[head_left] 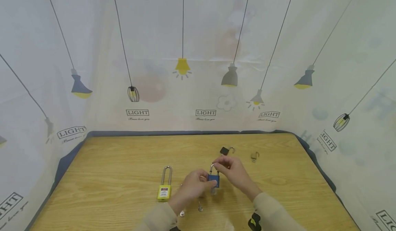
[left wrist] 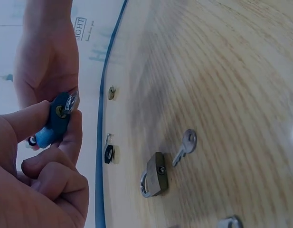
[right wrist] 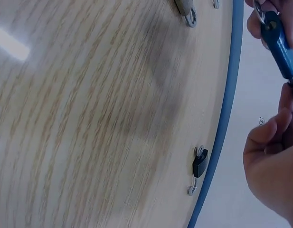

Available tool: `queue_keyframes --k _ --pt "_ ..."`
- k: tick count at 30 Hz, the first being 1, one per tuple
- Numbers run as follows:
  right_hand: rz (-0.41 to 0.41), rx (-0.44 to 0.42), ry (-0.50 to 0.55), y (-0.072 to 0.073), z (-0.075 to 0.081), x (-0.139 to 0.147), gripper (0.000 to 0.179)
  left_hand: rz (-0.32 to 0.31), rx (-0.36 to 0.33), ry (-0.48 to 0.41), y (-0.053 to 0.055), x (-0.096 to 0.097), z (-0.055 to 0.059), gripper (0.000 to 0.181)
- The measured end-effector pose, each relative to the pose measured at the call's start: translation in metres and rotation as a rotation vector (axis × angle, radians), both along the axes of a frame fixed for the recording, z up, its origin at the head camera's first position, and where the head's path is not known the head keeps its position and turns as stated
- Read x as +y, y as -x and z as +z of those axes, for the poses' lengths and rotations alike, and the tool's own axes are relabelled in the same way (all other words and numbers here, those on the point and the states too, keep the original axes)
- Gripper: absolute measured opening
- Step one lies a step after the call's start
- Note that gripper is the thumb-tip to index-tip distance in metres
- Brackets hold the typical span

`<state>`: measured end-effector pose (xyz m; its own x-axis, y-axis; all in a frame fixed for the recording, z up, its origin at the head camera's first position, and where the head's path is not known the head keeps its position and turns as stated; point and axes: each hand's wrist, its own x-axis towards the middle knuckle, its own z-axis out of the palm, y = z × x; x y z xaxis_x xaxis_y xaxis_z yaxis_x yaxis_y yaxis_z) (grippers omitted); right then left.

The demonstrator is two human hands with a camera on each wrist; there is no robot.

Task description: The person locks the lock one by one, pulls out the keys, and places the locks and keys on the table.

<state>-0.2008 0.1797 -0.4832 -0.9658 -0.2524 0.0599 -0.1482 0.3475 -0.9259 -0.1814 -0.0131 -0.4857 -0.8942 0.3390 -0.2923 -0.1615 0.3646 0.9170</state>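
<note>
In the head view my left hand (head_left: 194, 185) pinches the body of a blue padlock (head_left: 213, 180) between thumb and fingers. My right hand (head_left: 235, 173) pinches the top of its silver shackle (head_left: 211, 169), which stands up from the body. A key (left wrist: 71, 102) sticks out of the keyhole on the padlock's underside in the left wrist view. The padlock is held above the table. On the wood below lie a brass-coloured padlock (left wrist: 157, 175) and a loose key (left wrist: 188, 142); in the head view the left hand mostly hides that padlock.
Left of the hands lies a yellow long-shackle padlock (head_left: 164, 192). Farther back are a black padlock (head_left: 224, 151) with its shackle open and a small brass padlock (head_left: 254, 156). Another key (head_left: 182, 213) lies near the left forearm. A printed cloth (head_left: 161, 124) stands behind the table (head_left: 123, 162).
</note>
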Motion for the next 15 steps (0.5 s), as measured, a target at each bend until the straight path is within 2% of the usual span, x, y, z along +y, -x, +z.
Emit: queue_keyframes --k 7,12,15 --pt "-0.065 0.03 -0.069 -0.001 0.003 -0.005 0.013 0.001 0.014 0.01 -0.003 0.002 -0.002 0.043" --pt "-0.071 0.055 -0.134 -0.003 0.008 -0.008 0.011 -0.014 0.0 -0.021 -0.005 0.004 -0.006 0.033" --pt "-0.062 0.073 -0.145 -0.004 0.012 -0.011 0.01 -0.015 0.017 -0.027 -0.005 0.004 -0.007 0.029"
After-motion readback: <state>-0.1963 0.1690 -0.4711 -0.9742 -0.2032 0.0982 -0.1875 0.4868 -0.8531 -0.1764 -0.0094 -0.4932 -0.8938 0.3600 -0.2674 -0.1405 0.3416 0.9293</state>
